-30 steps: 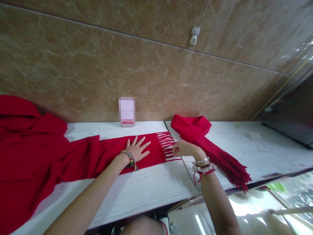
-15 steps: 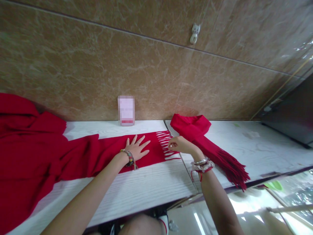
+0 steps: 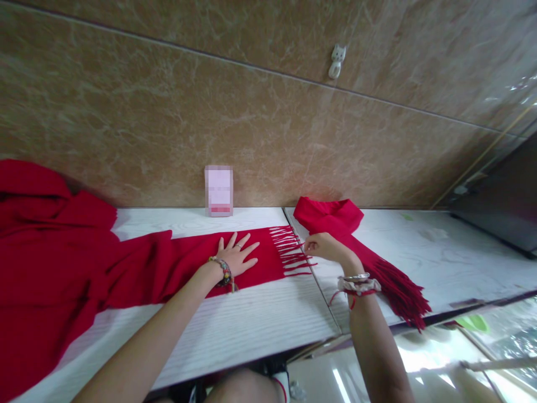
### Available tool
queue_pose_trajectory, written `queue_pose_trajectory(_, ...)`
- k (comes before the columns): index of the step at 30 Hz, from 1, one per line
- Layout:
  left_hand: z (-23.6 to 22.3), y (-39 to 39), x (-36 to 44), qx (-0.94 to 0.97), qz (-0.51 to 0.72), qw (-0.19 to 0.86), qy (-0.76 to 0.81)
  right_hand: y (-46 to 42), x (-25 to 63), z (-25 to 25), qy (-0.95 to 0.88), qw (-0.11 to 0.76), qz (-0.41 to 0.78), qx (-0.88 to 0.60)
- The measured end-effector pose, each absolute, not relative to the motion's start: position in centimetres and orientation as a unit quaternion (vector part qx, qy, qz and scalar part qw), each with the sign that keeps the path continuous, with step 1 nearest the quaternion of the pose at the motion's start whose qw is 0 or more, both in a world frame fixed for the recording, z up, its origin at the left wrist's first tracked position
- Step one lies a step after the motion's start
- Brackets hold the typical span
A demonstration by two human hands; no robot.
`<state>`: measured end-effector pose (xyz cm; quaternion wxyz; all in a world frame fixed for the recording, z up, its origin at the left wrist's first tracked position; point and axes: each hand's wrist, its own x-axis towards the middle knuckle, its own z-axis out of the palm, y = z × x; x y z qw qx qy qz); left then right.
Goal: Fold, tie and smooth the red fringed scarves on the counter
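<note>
A long red scarf [image 3: 264, 263] lies stretched across the white wood-grain table, its fringe [image 3: 289, 252] fanned out at the right end. Flat on the cloth just left of that fringe, my left hand [image 3: 237, 257] presses down with fingers spread. My right hand [image 3: 327, 248] is closed in a pinch at the tips of the fringe, where thin red strands reach its fingers. Behind the right wrist lies a second red scarf [image 3: 335, 218], folded over, with its bunched fringe [image 3: 403, 294] pointing toward the front edge.
A heap of red cloth [image 3: 46, 268] covers the table's left side. An upright pale card or phone [image 3: 218, 190], blurred, leans on the marbled wall. A white cat-shaped hook [image 3: 337, 60] is fixed above. A dark box-like object [image 3: 499, 196] stands far right. A seam crosses the tabletop.
My right hand has moved a little to the right, away from the scarf's end, along the fringe strands. My left hand stays flat in its place.
</note>
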<state>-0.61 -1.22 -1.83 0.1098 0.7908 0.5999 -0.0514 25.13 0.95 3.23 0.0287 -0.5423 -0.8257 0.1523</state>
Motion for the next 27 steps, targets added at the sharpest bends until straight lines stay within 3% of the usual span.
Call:
queue_pose_trajectory(3, -1.7, -1.3, -0.6, 0.791, -0.053, 0.110, 0.600, 0.1, 23.4, 3.4, -0.856, 0.041, 0.225, -0.464)
queue_pose_trajectory(7, -1.7, -1.4, -0.5, 0.790, -0.049, 0.110, 0.602, -0.7, 21.5, 3.0, -0.882, -0.013, 0.263, -0.391)
queue_pose_trajectory(15, -1.6, -1.4, -0.6, 0.789, -0.046, 0.116, 0.602, 0.2, 24.7, 2.8, -0.840, -0.040, 0.221, -0.495)
queue_pose_trajectory(19, -1.5, -1.4, -0.5, 0.787, -0.046, 0.119, 0.604, 0.5, 24.9, 3.0, -0.860, 0.044, 0.223, -0.456)
queue_pose_trajectory(24, -1.7, -1.4, -0.5, 0.789, -0.044, 0.116, 0.602, 0.7, 21.0, 1.3, -0.877, 0.227, 0.095, -0.414)
queue_pose_trajectory(27, -1.9, -1.3, -0.5, 0.789, -0.043, 0.111, 0.603, 0.8, 19.1, -1.0, -0.900, 0.220, 0.020, -0.376)
